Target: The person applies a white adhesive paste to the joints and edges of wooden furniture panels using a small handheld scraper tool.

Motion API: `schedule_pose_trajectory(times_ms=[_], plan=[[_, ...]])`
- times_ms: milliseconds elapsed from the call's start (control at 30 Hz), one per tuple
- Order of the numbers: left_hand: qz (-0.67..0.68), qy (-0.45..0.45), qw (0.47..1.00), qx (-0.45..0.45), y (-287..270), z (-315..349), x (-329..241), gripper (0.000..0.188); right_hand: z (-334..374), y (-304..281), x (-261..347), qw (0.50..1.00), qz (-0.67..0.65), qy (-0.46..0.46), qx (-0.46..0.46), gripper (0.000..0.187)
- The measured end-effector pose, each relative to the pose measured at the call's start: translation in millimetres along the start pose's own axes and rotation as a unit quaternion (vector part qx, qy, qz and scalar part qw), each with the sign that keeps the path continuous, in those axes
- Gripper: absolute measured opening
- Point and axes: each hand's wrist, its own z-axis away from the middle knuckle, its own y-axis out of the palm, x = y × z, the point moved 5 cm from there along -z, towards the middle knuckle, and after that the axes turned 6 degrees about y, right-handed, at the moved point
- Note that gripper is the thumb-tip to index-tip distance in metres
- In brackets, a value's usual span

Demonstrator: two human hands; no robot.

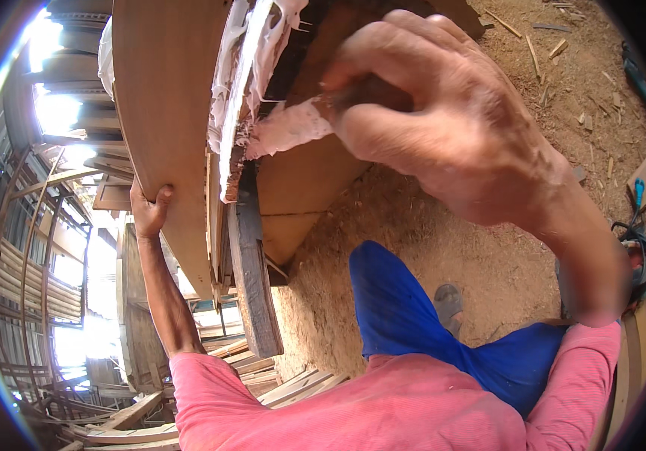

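A large curved wooden panel stands at the upper left. My left hand grips its outer edge, thumb on the face and fingers hidden behind. Thick whitish paste coats the panel's narrow edge in uneven ridges. My right hand, slightly blurred, pinches a small flat spreader between thumb and fingers. Pale pinkish paste covers the spreader, and its far end meets the lower part of the coated edge. Its held end is mostly hidden by my fingers.
A rough grey timber post stands just below the coated edge. Another brown board lies behind the spreader. Wood scraps litter the sawdust-covered ground. A corded power tool sits at right; stacked timber fills the lower left.
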Motion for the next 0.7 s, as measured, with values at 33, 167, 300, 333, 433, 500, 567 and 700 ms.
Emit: schedule_pose_trajectory(times_ms=[33, 167, 300, 333, 433, 500, 567, 700], plan=[[-0.004, 0.001, 1.000, -0.002, 0, -1, -2, 0.077, 0, 5, -5, 0.999, -0.003, -0.037, -0.021, 0.014], [-0.002, 0.000, 1.000, -0.003, 1, -3, -6, 0.078, 1, 19, -18, 0.991, 0.078, -0.088, -0.058, 0.008], [-0.006, -0.010, 1.000, -0.002, 1, 2, -7, 0.078, 4, 6, -34, 0.986, 0.099, -0.097, -0.096, 0.006], [-0.004, -0.013, 1.000, -0.003, 0, 5, -6, 0.078, 2, 0, -35, 0.989, 0.085, -0.085, -0.087, 0.005], [0.005, -0.019, 1.000, -0.001, 0, 4, 1, 0.078, 3, 10, -26, 0.997, 0.018, 0.070, 0.008, 0.010], [0.001, -0.016, 1.000, 0.005, 1, 2, 2, 0.079, 0, 19, -12, 0.998, 0.064, 0.017, 0.020, 0.009], [0.002, -0.013, 1.000, 0.006, 1, 1, 2, 0.080, -3, 19, -4, 0.996, 0.053, 0.010, 0.064, 0.010], [0.003, -0.010, 1.000, 0.002, -3, -3, -6, 0.080, -10, -8, -10, 0.997, 0.074, -0.026, -0.028, 0.011]])
